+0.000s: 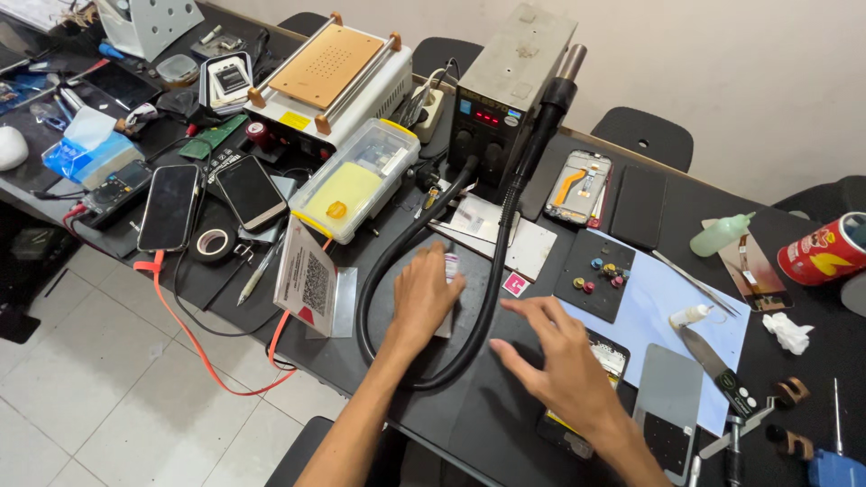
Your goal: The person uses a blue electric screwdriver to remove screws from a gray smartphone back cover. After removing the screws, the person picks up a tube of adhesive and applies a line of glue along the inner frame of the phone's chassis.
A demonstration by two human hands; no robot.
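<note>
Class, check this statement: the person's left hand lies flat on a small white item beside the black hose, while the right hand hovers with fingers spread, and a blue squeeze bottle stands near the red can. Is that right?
One detail is wrong. The head view shows the squeeze bottle near the red can is pale green, not blue. The rest stands: the left hand lies on a small white item beside the black hose, and the right hand hovers with fingers spread.

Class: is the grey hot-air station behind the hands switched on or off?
On: the hot-air station shows lit red digits on its front panel.
</note>
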